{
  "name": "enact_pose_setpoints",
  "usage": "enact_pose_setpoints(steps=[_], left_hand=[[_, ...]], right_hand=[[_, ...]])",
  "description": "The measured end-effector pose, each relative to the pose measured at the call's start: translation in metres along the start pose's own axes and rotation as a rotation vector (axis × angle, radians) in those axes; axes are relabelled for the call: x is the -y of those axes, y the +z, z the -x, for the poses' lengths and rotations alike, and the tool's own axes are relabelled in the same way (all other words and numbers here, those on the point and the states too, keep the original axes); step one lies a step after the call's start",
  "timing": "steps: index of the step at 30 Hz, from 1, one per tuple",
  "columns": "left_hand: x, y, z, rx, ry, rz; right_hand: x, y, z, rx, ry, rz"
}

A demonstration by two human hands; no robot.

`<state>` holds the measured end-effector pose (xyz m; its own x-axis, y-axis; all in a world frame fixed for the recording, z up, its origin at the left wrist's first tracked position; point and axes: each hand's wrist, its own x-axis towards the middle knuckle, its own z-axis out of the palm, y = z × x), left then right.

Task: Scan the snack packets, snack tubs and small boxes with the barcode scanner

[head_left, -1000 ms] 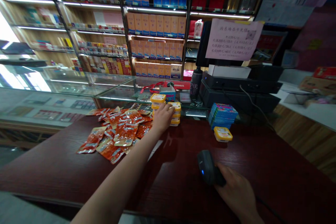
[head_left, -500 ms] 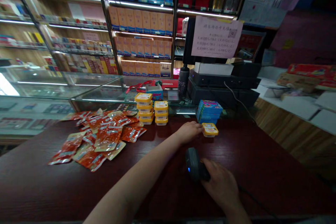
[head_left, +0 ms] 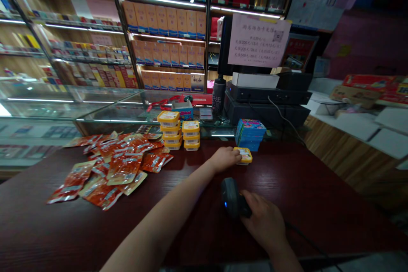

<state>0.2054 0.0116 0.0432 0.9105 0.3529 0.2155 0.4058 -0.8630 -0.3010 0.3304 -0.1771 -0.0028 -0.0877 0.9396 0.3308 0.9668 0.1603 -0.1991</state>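
My left hand (head_left: 225, 158) reaches across the dark wooden counter, its fingers closed on the left side of a small yellow-lidded plastic tub (head_left: 245, 155). My right hand (head_left: 264, 220) is wrapped round the handle of a black barcode scanner (head_left: 230, 197) with a lit blue light; its cable trails off to the lower right. Just behind the tub stands a stack of blue boxes (head_left: 250, 136). Two stacks of similar tubs, a taller one (head_left: 170, 129) and a shorter one (head_left: 191, 135), stand left of my left hand.
A heap of orange-red snack packets (head_left: 124, 165) covers the counter's left part. Behind are a glass display case (head_left: 108, 108), an open small carton (head_left: 183, 110), a black bottle (head_left: 218, 95), and a monitor with a pink paper notice (head_left: 259, 41) above dark equipment (head_left: 267, 112).
The tub has shifted slightly left relative to the blue boxes, with my left hand now further onto it. The view has turned a little; my right hand still holds the scanner.
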Motion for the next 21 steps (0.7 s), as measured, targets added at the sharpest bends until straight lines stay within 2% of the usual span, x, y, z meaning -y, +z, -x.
enact_pose_setpoints(steps=[5, 10, 12, 15, 18, 21], left_hand=[[0.006, -0.007, 0.052, 0.016, -0.123, -0.04], [0.004, -0.012, 0.102, -0.027, -0.38, 0.035], [0.004, -0.01, 0.117, -0.103, -0.545, 0.138], [0.004, -0.001, 0.132, -0.286, -0.753, 0.347], [0.005, 0.008, 0.139, -0.456, -0.823, 0.499], [0.005, 0.013, 0.141, -0.53, -0.814, 0.563]], right_hand=[[-0.001, 0.001, 0.002, -0.003, -0.014, 0.016], [-0.004, 0.006, 0.003, -0.015, -0.028, 0.04], [-0.004, 0.006, 0.003, -0.014, -0.025, 0.022], [-0.001, 0.0, 0.001, 0.012, 0.011, -0.049], [0.008, -0.017, -0.004, 0.064, 0.096, -0.197], [0.021, -0.035, -0.009, 0.11, 0.115, -0.464]])
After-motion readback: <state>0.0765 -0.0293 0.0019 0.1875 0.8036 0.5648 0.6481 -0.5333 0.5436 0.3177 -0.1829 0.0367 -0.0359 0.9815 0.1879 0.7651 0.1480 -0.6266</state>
